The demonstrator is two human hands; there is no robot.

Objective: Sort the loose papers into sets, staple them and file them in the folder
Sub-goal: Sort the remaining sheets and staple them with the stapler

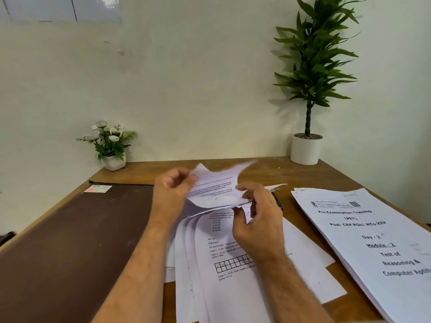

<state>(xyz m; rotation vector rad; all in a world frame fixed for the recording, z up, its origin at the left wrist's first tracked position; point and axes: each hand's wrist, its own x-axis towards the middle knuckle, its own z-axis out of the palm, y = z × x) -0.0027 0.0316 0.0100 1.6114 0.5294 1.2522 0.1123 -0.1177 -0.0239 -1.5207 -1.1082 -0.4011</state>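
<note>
Several loose printed papers (224, 271) lie fanned out on the wooden table (275, 173) in front of me. My left hand (170, 194) pinches the left edge of a lifted, curled sheet (217, 185). My right hand (256, 220) pinches the far ends of the sheets just below it, bending them upward. A thick stack headed "Pre Examination Training" (373, 241) rests at the right. A closed dark brown folder (77, 248) lies flat at the left. A dark object (278, 201), maybe a stapler, peeks out behind my right hand.
A small white pot of white flowers (112, 145) stands at the table's back left corner. A tall green plant in a white pot (306, 145) stands at the back right, against a pale wall. The folder bears a small label (98, 189) near its far edge.
</note>
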